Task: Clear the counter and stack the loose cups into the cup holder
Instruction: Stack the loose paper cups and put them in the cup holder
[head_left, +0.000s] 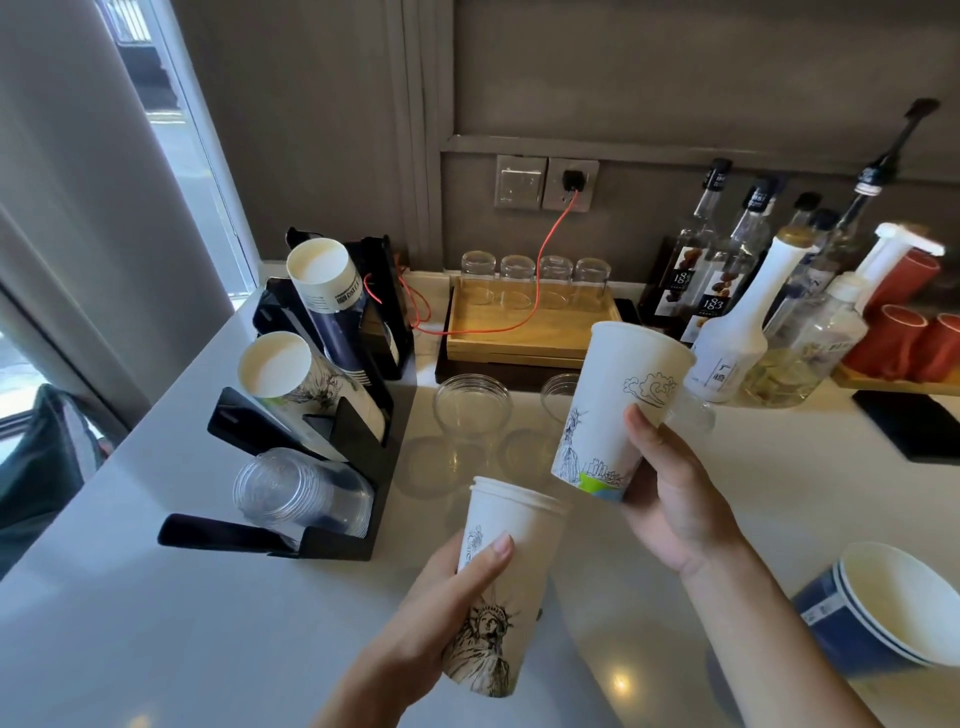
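Your left hand (441, 613) is closed around a stack of paper cups (501, 582); your right hand (670, 499) is closed around a single paper cup (613, 410). Both are above the counter (156, 639), right of the cup holder (311, 415) at its left edge.

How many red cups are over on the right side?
3 visible: one red cup behind the white pump top, two more in front on the wooden tray. Others may be hidden.
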